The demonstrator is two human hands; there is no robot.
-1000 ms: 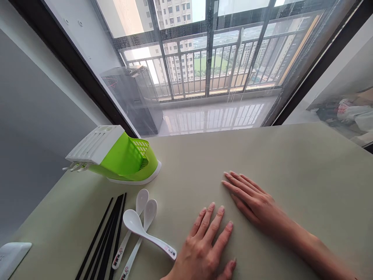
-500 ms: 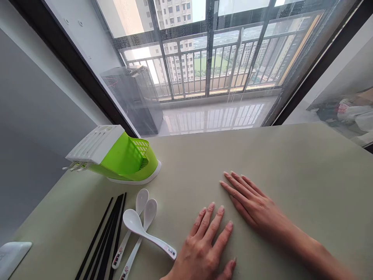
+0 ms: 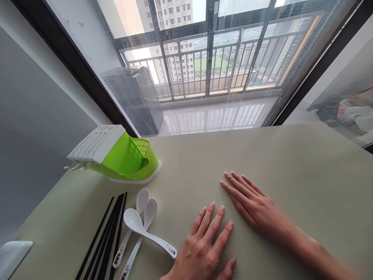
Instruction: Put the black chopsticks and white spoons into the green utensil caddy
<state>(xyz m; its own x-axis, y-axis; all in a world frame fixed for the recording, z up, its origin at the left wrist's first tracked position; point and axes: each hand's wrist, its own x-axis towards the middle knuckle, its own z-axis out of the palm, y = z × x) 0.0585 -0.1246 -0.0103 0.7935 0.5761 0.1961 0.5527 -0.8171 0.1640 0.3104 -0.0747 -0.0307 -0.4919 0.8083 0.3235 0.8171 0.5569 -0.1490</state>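
Observation:
My left hand [image 3: 204,245] lies flat on the pale green tabletop [image 3: 189,167], fingers spread, holding nothing. Further right, my right hand [image 3: 253,202] also rests flat with its fingers stretched out and nothing under it that I can see. Just left of my left hand are three white spoons: one [image 3: 151,235] lies across the other two [image 3: 142,200] [image 3: 150,212], its printed handle end close to my wrist. Several black chopsticks [image 3: 109,233] lie in a loose fan beside the spoons. Behind them stands a green and white utensil holder [image 3: 125,159] with small hooks on its left side.
A white object [image 3: 14,252], cut off by the frame, sits at the left edge. Beyond the table's far edge is a glass pane with a dark frame [image 3: 75,70]. Through it show a grey cabinet-like box [image 3: 136,97] and a balcony railing [image 3: 186,72].

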